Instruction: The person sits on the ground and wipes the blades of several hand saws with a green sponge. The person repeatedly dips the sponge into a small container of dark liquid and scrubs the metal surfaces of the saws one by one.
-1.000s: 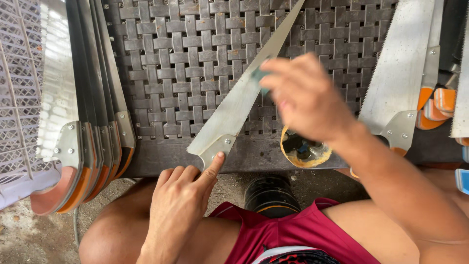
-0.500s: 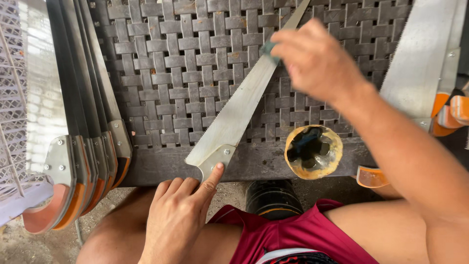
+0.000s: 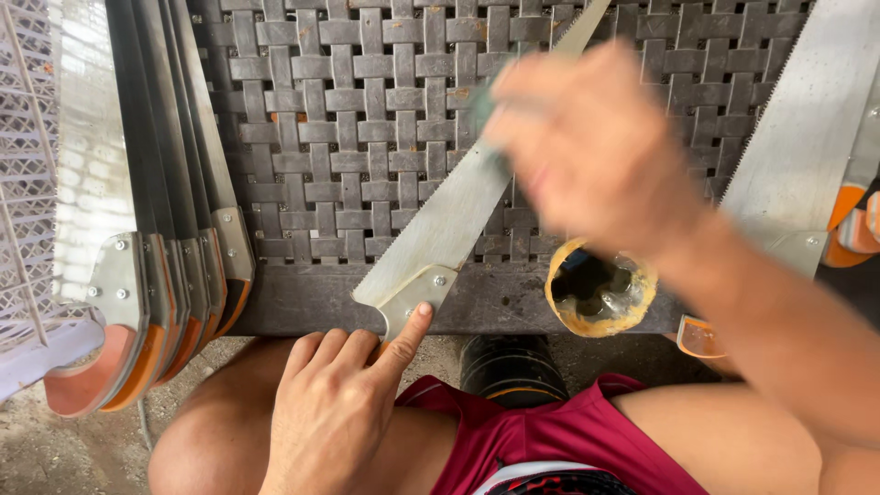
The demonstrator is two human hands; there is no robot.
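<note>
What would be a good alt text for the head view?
The left hand steadies a saw blade on a woven table; the blurred right hand is over it. More saws lie left.

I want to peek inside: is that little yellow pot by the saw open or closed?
Open. The round yellow pot has no lid on top, so its dark inside with shiny lumps shows. What the lumps are, cannot tell.

Woven tabletop w/ saws

Center: saw blade lying diagonal; left edge: stack of saws; right: more saws; front edge: small round tin.
</note>
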